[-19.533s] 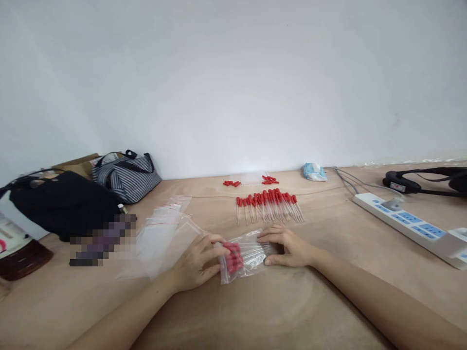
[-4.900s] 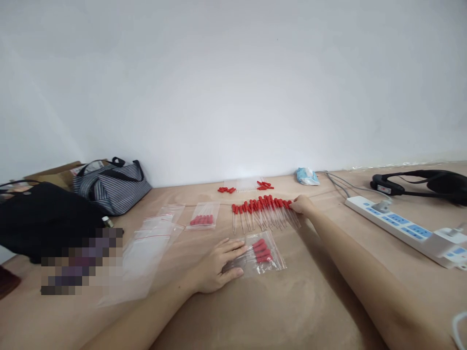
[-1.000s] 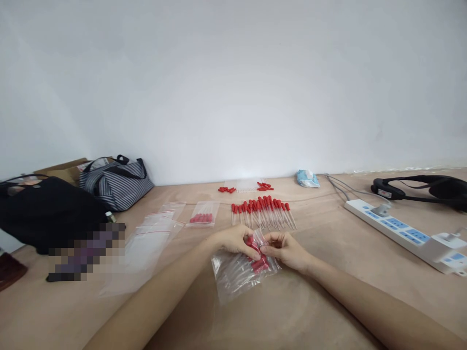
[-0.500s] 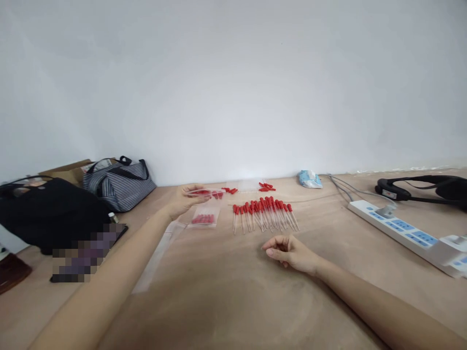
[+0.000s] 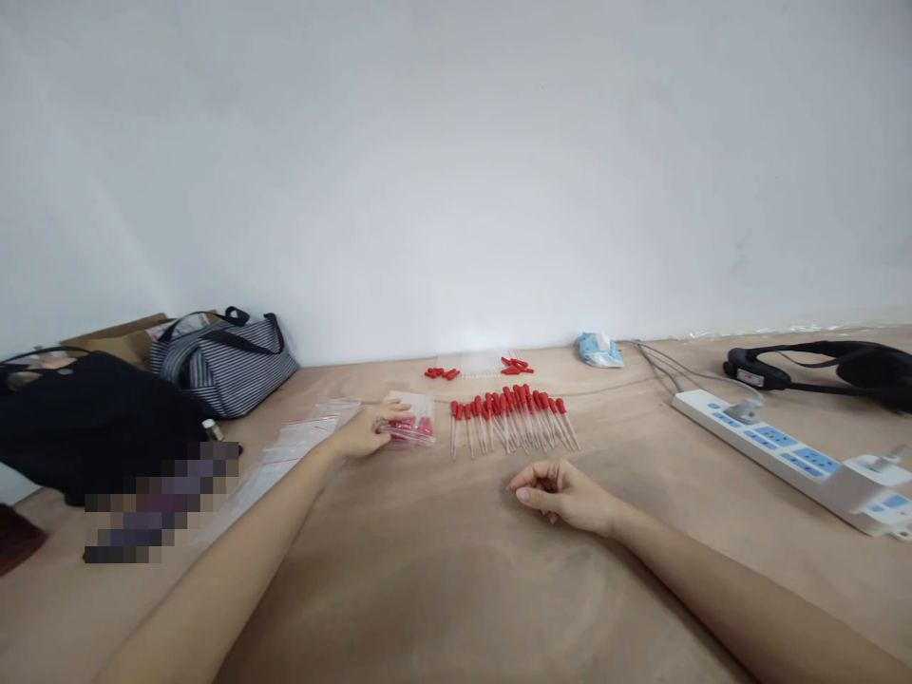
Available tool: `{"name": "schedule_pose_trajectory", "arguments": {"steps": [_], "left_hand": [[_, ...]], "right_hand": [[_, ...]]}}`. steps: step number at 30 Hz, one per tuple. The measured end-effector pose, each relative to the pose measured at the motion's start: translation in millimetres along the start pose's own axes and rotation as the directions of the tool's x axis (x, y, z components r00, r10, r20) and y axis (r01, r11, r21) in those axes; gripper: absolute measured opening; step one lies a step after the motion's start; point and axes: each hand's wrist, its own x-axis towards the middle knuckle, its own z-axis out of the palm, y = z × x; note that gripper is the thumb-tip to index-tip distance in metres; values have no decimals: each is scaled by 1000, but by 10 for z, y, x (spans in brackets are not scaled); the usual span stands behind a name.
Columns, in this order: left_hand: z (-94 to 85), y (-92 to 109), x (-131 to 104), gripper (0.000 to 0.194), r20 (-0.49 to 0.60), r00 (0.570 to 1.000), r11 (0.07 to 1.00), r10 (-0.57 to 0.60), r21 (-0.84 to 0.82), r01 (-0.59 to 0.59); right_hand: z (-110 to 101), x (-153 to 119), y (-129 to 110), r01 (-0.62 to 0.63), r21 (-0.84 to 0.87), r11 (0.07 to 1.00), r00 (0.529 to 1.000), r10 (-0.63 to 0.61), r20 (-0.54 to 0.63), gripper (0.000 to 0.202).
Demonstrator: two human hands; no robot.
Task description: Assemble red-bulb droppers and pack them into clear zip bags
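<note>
My left hand (image 5: 369,429) is on a clear zip bag (image 5: 422,433) with red rubber bulbs inside, its fingers at the bag's left edge; it lies over another bag of bulbs. My right hand (image 5: 562,492) rests on the table with loosely curled fingers and nothing visible in them. Beyond it lies a row of clear droppers with red bulbs (image 5: 513,407). Behind these are clear tubes (image 5: 482,364) side by side, with loose red bulbs (image 5: 442,373) on their left and more red bulbs (image 5: 517,365) on their right.
Flat clear zip bags (image 5: 292,446) lie left, partly under my left forearm. Farther left are a striped bag (image 5: 228,366), a black bag (image 5: 100,418) and a small bottle (image 5: 212,429). A blue packet (image 5: 599,350), power strip (image 5: 773,446) and black headset (image 5: 755,372) are right.
My left hand has come down and nearer with the bag of red bulbs, now over the other bag. The view has shifted slightly. My right hand stays where it was.
</note>
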Motion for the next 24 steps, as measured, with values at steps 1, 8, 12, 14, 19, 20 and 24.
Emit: {"name": "schedule_pose_trajectory", "arguments": {"steps": [1,8,12,14,19,20,24], "left_hand": [[-69,20,-84,43,62,998,995,7,99,-13],[-210,-158,-1034,70,-272,925,625,-266,681,381],[-115,-350,-1356,65,-329,854,558,-404,650,515],[-101,-403,-1387,56,-328,865,610,-380,614,501],[-196,-297,-1349,52,-402,850,695,-339,502,515],[-212,-227,-1335,52,-417,859,718,-298,495,489],[-95,197,-1200,46,-164,986,842,-30,528,114]], "right_hand": [[-1,1,1,-1,-4,1000,1000,1,1,38],[-6,7,30,-2,-16,1000,1000,2,15,35],[-4,4,22,-2,-14,1000,1000,2,23,33],[-6,-1,12,-2,-15,1000,1000,3,19,34],[23,-16,13,6,-24,1000,1000,-6,-1,34],[36,-13,21,10,-23,1000,1000,-10,-12,34],[29,62,63,125,-100,987,965,-145,-220,31]]}}
